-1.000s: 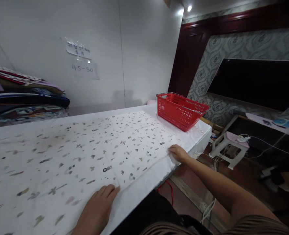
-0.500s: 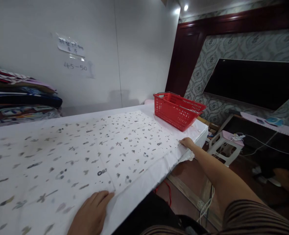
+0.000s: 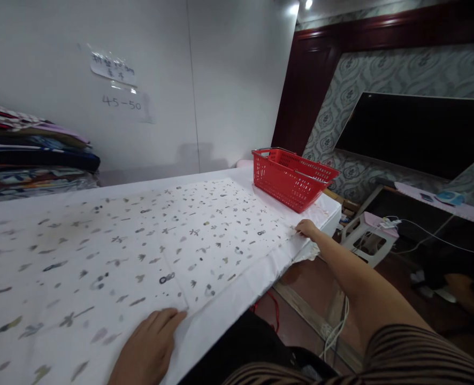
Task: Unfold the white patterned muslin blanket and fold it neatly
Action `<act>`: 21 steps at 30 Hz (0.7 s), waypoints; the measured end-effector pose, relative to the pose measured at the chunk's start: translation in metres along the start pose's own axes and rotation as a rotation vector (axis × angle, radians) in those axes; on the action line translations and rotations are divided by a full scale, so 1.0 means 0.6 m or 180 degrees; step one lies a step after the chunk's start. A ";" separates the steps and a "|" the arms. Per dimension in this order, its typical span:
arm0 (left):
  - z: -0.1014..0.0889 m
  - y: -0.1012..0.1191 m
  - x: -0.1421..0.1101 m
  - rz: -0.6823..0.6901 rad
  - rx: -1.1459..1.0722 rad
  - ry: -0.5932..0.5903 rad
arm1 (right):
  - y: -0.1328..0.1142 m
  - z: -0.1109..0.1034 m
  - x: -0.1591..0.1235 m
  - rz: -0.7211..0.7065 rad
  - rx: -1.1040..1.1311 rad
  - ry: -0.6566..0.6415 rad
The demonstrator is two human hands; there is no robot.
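Observation:
A white cloth (image 3: 205, 240) printed with small grey and olive leaf-like motifs lies spread over the white-covered table (image 3: 237, 305). My left hand (image 3: 148, 345) rests palm down on its near edge, thumb and fingers stretched forward beside a faint crease. At the cloth's right end, my right hand (image 3: 307, 229) is closed, pinching the corner between thumb and fingers, slightly lifted and bunched. A red plastic basket (image 3: 287, 184) with metal handles stands on the table just beyond my right hand.
Folded fabrics (image 3: 36, 155) are stacked at the far left. Behind the table rises a white panel (image 3: 152, 139) with paper labels. To the right are a stool (image 3: 371, 235) with cables, a pale shelf (image 3: 461, 208) and a wall screen (image 3: 413, 136). A white cable (image 3: 339, 331) runs along the floor.
My right hand has lifted slightly, and the cloth's corner is now bunched up at its fingertips. My left hand stays almost where it was.

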State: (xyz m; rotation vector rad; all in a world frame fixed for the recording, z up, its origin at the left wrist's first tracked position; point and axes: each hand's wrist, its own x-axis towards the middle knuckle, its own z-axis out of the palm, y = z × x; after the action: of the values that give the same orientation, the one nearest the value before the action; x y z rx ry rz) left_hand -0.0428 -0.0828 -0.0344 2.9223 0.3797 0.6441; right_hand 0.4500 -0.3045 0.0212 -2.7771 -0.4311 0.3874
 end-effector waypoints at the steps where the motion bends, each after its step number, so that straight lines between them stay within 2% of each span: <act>1: 0.001 0.000 0.000 0.0002 -0.0001 0.0022 | 0.000 0.000 -0.002 0.0041 -0.0014 -0.0064; 6: 0.005 -0.002 0.000 0.0107 -0.0023 0.0139 | -0.001 0.002 -0.003 0.0131 -0.0222 -0.0205; 12: -0.002 0.001 0.002 -0.0006 -0.0129 -0.0041 | 0.001 0.001 0.008 0.0009 -0.0620 -0.0273; 17: -0.010 0.015 0.001 -0.0020 -0.0163 0.0077 | -0.007 0.004 0.010 -0.0220 -0.0774 -0.0225; 21: -0.013 0.025 0.000 -0.0114 -0.0210 -0.0002 | -0.016 0.013 0.015 -0.0343 -0.0676 -0.0068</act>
State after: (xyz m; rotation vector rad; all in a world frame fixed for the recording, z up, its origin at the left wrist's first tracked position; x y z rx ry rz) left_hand -0.0428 -0.0964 -0.0247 2.8466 0.4020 0.6381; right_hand 0.4533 -0.2910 0.0152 -2.9387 -0.6594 0.3654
